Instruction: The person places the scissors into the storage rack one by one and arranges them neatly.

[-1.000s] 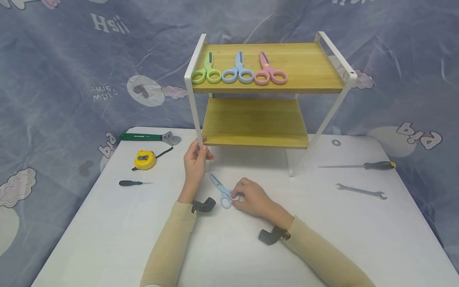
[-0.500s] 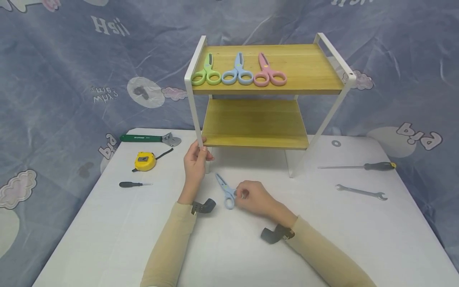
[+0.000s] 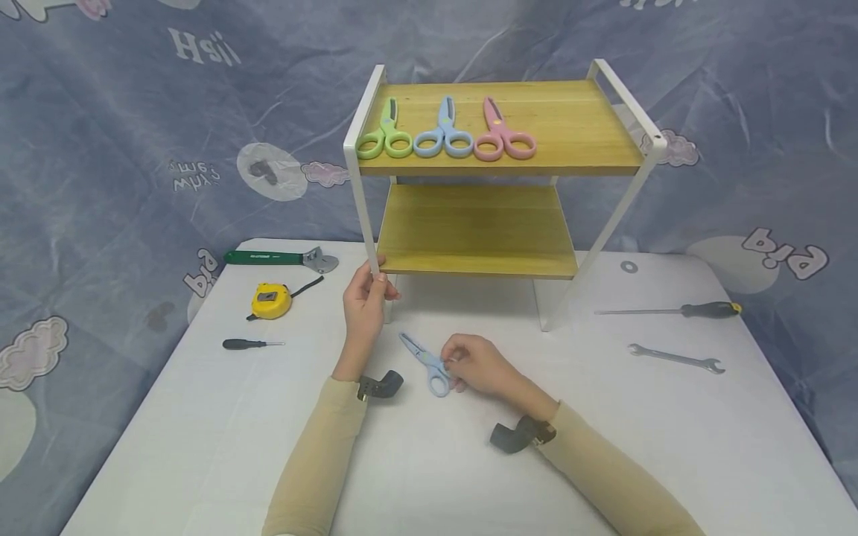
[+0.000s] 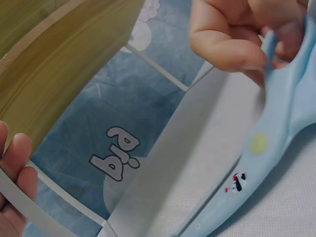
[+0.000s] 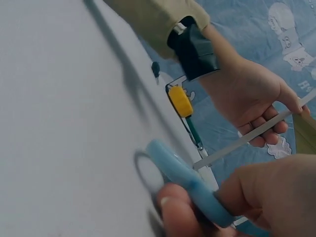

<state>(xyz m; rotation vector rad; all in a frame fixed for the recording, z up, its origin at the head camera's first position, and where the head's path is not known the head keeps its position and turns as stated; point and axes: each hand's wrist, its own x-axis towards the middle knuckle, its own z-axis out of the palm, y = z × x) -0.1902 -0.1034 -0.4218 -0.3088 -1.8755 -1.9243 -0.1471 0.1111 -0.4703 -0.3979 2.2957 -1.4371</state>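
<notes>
My right hand (image 3: 479, 365) pinches a handle loop of the light blue scissors (image 3: 418, 352) low over the white table, in front of the shelf. Their blades point up and left in the head view, and the left wrist view shows the blades (image 4: 261, 163) lying together. With thumb and fingers, my left hand (image 3: 363, 309) grips the front left white post (image 3: 363, 205) of the two-tier wooden shelf (image 3: 570, 126), just by the lower board (image 3: 479, 227). On the top board lie green scissors (image 3: 388, 134), another blue pair (image 3: 445, 130) and pink scissors (image 3: 497, 130), side by side.
Left on the table (image 3: 201, 447) lie a green-handled adjustable wrench (image 3: 268, 257), a yellow tape measure (image 3: 271, 301) and a small screwdriver (image 3: 246, 344). At right are a washer (image 3: 628, 266), a long screwdriver (image 3: 704, 310) and a spanner (image 3: 673, 359). A patterned cloth (image 3: 134, 112) hangs behind.
The held blue scissors have shifted slightly right with my right hand; their blades swung more upright, then tilted back left. My left hand stays on the post.
</notes>
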